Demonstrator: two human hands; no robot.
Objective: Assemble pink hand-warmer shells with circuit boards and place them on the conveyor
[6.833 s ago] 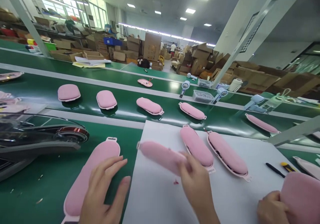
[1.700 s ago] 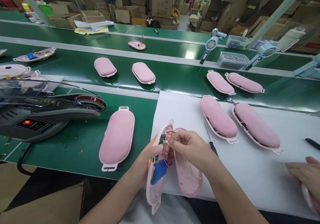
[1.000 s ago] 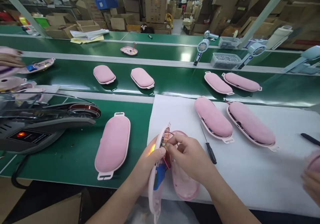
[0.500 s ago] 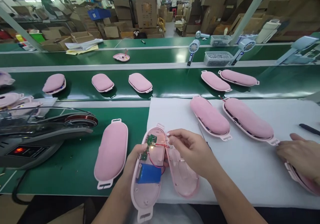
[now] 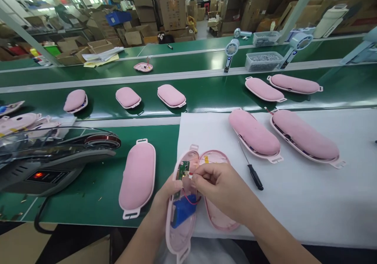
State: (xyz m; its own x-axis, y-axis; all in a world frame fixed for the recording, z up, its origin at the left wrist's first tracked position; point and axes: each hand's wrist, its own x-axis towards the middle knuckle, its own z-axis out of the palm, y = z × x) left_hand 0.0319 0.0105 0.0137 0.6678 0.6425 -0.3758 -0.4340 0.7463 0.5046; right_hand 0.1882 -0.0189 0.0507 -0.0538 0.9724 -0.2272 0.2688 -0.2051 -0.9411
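Note:
My left hand (image 5: 169, 193) is closed around the edge of an open pink plastic shell (image 5: 184, 238), its thumb near a green circuit board (image 5: 184, 168). A flat blue battery (image 5: 184, 209) lies inside the shell, below the board. My right hand (image 5: 220, 187) pinches a red wire (image 5: 191, 173) close to the board; the wire's end is hidden by the fingertips. A second pink shell half (image 5: 219, 221) lies open beside the first, partly under my right hand. To the right a black-handled screwdriver (image 5: 255, 177) rests on the white sheet (image 5: 300, 201).
A pink padded case (image 5: 138, 177) lies left of my hands, beside a grey machine (image 5: 70, 166) with a lit red switch. Two more cases (image 5: 255, 132) sit on the sheet, several along the green bench behind. A tub of screws (image 5: 263, 62) stands farther back.
My right hand has moved left and down to the board with the red wire. The held shell has tilted. Another person's hand and a case at the right have left the view.

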